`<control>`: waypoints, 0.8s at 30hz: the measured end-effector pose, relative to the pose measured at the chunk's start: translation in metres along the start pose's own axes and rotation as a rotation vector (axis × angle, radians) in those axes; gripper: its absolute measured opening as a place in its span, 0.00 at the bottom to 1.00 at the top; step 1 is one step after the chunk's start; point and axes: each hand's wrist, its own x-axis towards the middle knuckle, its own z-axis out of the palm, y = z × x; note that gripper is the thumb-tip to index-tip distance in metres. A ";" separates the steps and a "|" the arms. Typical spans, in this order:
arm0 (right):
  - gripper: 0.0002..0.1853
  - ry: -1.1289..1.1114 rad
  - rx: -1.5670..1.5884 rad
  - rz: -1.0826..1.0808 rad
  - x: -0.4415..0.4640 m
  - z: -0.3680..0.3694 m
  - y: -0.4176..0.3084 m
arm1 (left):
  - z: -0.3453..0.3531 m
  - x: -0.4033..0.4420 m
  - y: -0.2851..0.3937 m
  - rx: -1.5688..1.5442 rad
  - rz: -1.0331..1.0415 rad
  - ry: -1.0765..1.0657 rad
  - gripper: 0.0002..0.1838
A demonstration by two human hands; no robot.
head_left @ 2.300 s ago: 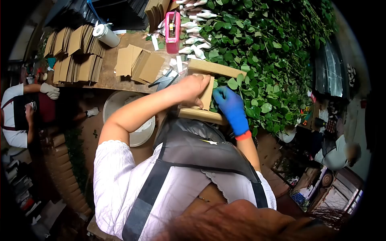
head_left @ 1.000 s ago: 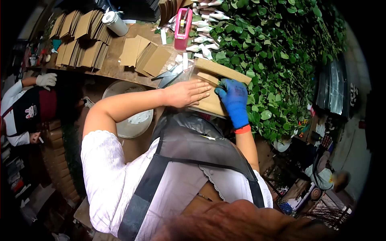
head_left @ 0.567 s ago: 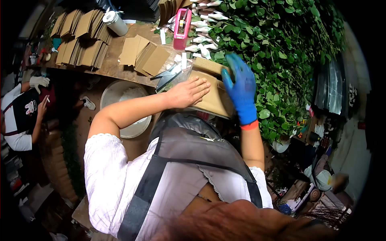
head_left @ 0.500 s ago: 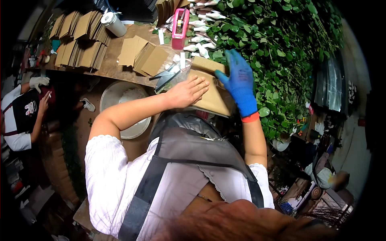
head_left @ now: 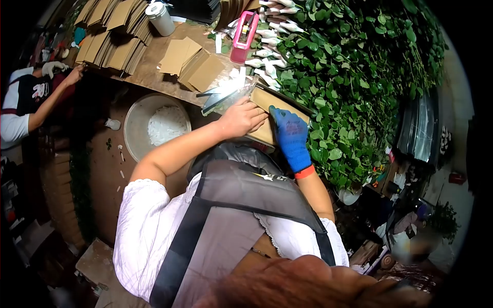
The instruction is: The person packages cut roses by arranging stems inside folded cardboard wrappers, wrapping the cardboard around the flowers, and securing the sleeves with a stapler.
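Note:
A tan cardboard piece (head_left: 264,134) lies at the near edge of the table, with a narrow raised flap along its far side. My bare left hand (head_left: 243,119) grips its left part, fingers bent and pressed together. In a blue glove with a red cuff, my right hand (head_left: 290,129) is closed at its right part, fingertips against the board. Scissors (head_left: 211,98) and crinkled clear film lie just left of the piece. Green leafy stems (head_left: 344,97) with white-wrapped heads (head_left: 267,64) spread beyond and to the right.
A pink tape dispenser (head_left: 244,38), loose cardboard sheets (head_left: 192,64), cardboard stacks (head_left: 120,51) and a white lidded cup (head_left: 160,20) are on the table (head_left: 154,64). Below its edge stands a round tub (head_left: 134,128) with white scraps. A co-worker (head_left: 38,100) reaches toward the stacks at left.
My right hand has come down and inward from the leaves onto the cardboard and closed. My left hand, flat before, has bent its fingers. The co-worker's bare hand has moved up toward the stacks.

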 end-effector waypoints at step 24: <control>0.32 -0.075 -0.100 0.018 -0.012 0.005 -0.016 | -0.042 -0.052 -0.075 -0.780 -0.902 -0.562 0.33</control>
